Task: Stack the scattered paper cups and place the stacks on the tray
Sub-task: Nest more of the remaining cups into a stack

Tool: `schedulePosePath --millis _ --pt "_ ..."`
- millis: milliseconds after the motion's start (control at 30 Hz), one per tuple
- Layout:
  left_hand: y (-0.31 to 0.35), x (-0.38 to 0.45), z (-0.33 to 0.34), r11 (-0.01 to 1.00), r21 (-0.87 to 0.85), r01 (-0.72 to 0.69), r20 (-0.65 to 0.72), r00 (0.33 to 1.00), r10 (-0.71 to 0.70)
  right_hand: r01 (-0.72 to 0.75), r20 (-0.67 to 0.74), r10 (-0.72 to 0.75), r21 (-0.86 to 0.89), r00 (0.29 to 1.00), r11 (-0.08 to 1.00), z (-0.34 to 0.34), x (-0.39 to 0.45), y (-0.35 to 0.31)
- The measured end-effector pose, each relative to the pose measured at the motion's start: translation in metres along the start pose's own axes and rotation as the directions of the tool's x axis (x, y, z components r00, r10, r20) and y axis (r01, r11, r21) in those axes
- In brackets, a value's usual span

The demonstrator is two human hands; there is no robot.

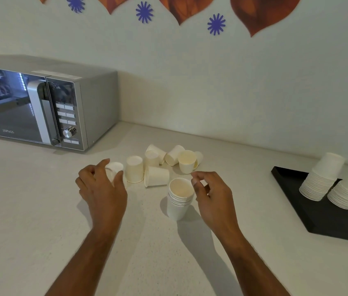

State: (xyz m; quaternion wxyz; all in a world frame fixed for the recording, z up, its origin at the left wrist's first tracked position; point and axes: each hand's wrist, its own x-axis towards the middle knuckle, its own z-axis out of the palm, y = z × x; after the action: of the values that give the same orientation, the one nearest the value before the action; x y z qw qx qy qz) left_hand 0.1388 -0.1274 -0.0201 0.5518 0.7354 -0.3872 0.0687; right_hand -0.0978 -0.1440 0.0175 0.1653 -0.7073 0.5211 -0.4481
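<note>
While a short stack of paper cups (179, 197) stands mouth-up on the tabletop (40, 210), the right hand (209, 193) hovers beside its rim, fingers loosely curled, holding nothing. The left hand (100, 189) grips an inverted cup (114, 168). Loose cups (156, 165) lie behind (some tipped over); two tall stacks (337, 184) rest on the black tray (318, 218).

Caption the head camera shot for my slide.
Left hand grips a loose cup; right hand hovers beside the growing stack.

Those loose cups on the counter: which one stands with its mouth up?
The single cup at the back right of the scatter, just beyond the right hand, shows its open rim. The others sit upside down or lie sideways.
</note>
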Motion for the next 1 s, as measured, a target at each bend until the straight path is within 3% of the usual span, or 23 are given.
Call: schedulePosePath --millis 167,400,533,633,700,800,900,1000 --pt "0.036 -0.014 0.0 0.895 -0.443 0.053 0.144 0.99 0.012 -0.085 0.156 0.055 0.191 0.986 0.978 0.001 -0.003 -0.012" --pt "0.077 -0.042 0.018 0.752 -0.642 0.152 0.33 0.94 0.092 -0.183 0.208 0.103 0.414 0.973 0.892 0.001 -0.003 -0.021" --pt "0.076 -0.047 0.026 0.769 -0.617 0.164 0.43 0.889 0.156 -0.17 0.056 0.161 0.392 0.985 0.904 -0.005 0.0 -0.013" --pt "0.07 -0.049 0.028 0.833 -0.55 0.066 0.461 0.855 0.237 -0.148 -0.013 0.163 0.359 0.986 0.922 -0.003 0.002 -0.006" --pt "0.066 -0.049 0.029 0.865 -0.502 -0.007 0.43 0.866 0.256 -0.12 -0.062 0.148 0.331 0.987 0.936 0.0 0.002 -0.005" --pt "0.054 -0.036 0.03 0.882 -0.471 -0.01 0.302 0.938 0.172 -0.064 -0.126 0.105 0.297 0.986 0.953 0.005 0.003 -0.006" --pt "0.034 -0.01 0.032 0.954 -0.299 -0.039 0.157 0.984 0.089 -0.003 -0.069 0.013 0.141 0.998 0.99 0.009 0.004 -0.001" --pt "0.018 0.012 0.036 1.0 -0.001 0.031 0.217 0.976 -0.03 0.024 0.13 -0.034 0.078 0.991 0.997 0.016 0.0 0.003"
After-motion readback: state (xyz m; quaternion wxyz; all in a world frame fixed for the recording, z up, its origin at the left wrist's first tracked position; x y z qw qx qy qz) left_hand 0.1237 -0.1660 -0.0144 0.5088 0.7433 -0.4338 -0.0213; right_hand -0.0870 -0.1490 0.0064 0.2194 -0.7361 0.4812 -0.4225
